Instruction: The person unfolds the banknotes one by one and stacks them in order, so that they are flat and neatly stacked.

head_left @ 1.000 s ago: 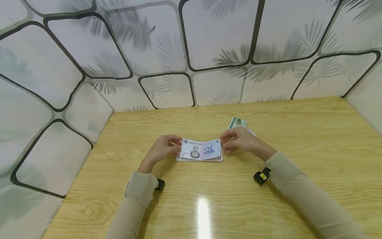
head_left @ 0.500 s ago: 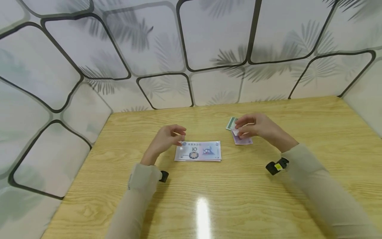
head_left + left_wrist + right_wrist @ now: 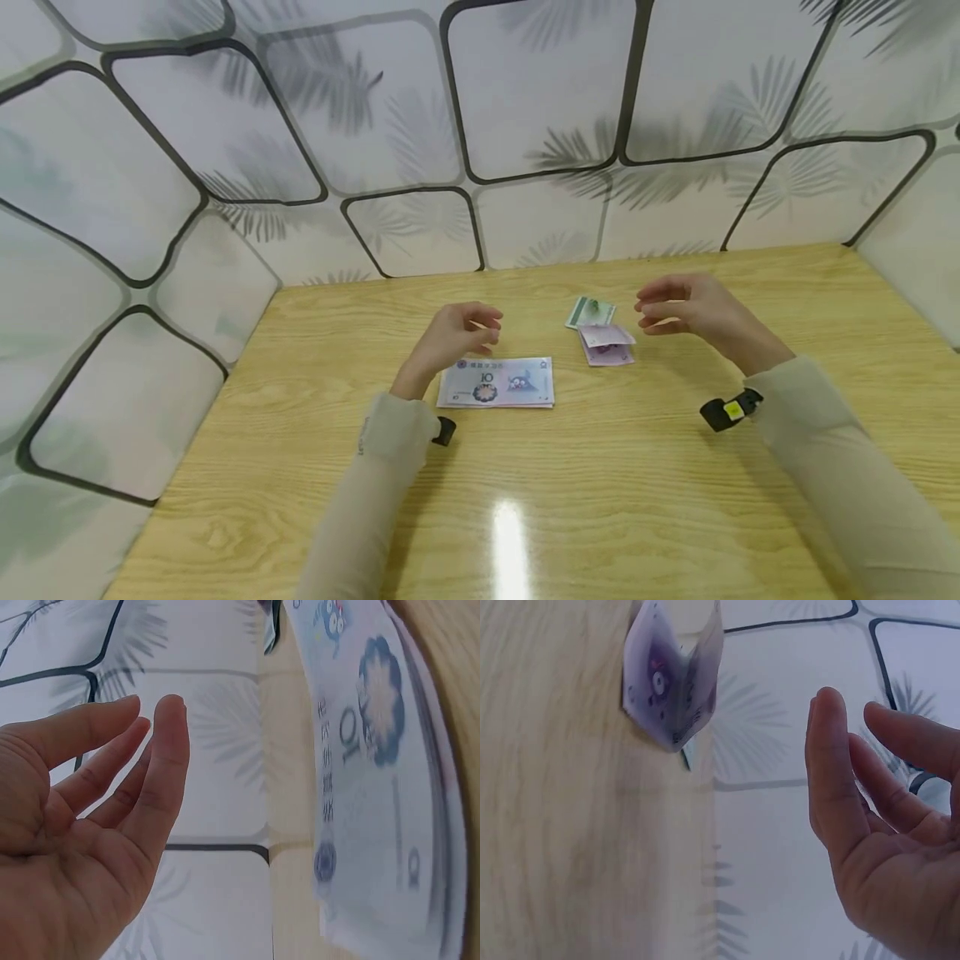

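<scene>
A stack of banknotes (image 3: 496,382) with a blue-white 10 note on top lies flat on the table; its layered edge shows in the left wrist view (image 3: 375,795). Just above the stack's upper left part is my left hand (image 3: 454,337), fingers loosely bent and holding nothing. A folded purple note (image 3: 609,353) stands partly unfolded, overlapping a green note (image 3: 592,311) behind it. My right hand (image 3: 705,312), empty, hovers to the right of these two, its fingers relaxed. The purple note's fold opens like a V in the right wrist view (image 3: 656,682).
The wooden table (image 3: 600,500) reaches back to a wall (image 3: 540,221) patterned with dark outlines and leaves. Black wrist devices (image 3: 731,410) are on both wrists. A bright light reflection lies on the table near the front.
My right hand has left the stack, touched the purple note and moved off to the right. The purple note now shows unfolded partway. My left hand has let go of the stack and moved right and back.
</scene>
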{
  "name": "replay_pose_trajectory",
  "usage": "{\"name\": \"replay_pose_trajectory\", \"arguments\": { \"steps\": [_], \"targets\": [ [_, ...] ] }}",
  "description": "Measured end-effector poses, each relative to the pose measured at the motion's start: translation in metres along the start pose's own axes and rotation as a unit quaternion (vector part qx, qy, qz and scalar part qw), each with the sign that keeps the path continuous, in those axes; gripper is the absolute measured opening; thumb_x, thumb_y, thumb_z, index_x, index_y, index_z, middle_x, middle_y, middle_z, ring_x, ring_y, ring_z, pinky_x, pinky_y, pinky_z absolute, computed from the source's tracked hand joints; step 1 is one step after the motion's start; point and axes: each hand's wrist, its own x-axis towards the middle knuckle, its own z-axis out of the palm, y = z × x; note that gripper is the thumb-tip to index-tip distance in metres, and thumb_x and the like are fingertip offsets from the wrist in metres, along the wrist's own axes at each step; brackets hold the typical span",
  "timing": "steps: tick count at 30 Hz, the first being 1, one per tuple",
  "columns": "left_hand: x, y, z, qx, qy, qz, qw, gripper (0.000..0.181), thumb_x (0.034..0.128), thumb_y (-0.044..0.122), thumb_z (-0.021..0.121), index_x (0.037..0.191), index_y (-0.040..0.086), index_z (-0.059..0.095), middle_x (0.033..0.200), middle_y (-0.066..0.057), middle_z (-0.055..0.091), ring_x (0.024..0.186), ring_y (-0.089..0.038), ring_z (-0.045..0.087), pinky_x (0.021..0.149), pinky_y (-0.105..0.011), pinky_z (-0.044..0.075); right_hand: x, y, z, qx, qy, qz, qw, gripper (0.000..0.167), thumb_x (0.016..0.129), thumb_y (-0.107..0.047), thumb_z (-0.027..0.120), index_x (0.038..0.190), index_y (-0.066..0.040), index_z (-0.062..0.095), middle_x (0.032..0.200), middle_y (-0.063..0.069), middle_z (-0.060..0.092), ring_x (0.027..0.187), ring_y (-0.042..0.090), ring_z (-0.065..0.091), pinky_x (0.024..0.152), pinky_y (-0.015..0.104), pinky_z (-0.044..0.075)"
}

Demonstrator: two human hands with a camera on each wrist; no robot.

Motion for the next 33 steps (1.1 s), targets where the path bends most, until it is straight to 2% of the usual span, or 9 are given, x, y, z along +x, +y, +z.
{"name": "replay_pose_trajectory", "arguments": {
  "steps": [10,19,26,33],
  "targets": [
    [0.022,0.006,0.024,-0.021,-0.027,0.014,0.9993,0.036,0.0969,-0.005,0.061,0.131,-0.015,0.057,0.120,-0.032,0.062,0.104,-0.046,0.066,0.083,-0.042,0.061,0.003,0.017,-0.004,0.008,-0.012,0.039,0.9992,0.042,0.105,-0.005,0.053,0.138,0.018,0.041,0.125,0.022,0.056,0.091,0.012,0.067,0.088,0.033,0.059],
    [0.036,0.012,0.042,-0.027,-0.047,0.007,0.9985,0.036,0.0975,-0.003,0.061,0.132,-0.013,0.058,0.119,-0.027,0.063,0.106,-0.043,0.065,0.086,-0.041,0.060,0.001,0.027,-0.003,0.002,-0.032,0.039,0.9987,0.044,0.106,-0.006,0.051,0.138,0.023,0.039,0.130,0.034,0.052,0.091,0.014,0.068,0.086,0.033,0.059],
    [0.042,0.018,0.051,-0.018,-0.054,0.015,0.9983,0.037,0.0971,-0.003,0.062,0.132,-0.012,0.058,0.125,-0.029,0.061,0.106,-0.042,0.065,0.083,-0.035,0.061,0.004,0.026,-0.002,-0.009,-0.034,0.054,0.9979,0.047,0.107,-0.010,0.051,0.140,0.021,0.038,0.133,0.034,0.052,0.093,0.016,0.069,0.084,0.032,0.060],
    [0.047,0.017,0.062,-0.036,-0.066,0.011,0.9971,0.036,0.0968,-0.003,0.062,0.132,-0.012,0.058,0.127,-0.029,0.061,0.107,-0.039,0.066,0.081,-0.032,0.061,0.005,0.030,-0.001,-0.006,-0.047,0.056,0.9973,0.049,0.108,-0.011,0.049,0.142,0.021,0.033,0.134,0.034,0.050,0.096,0.019,0.069,0.085,0.035,0.060]
  ]
}}
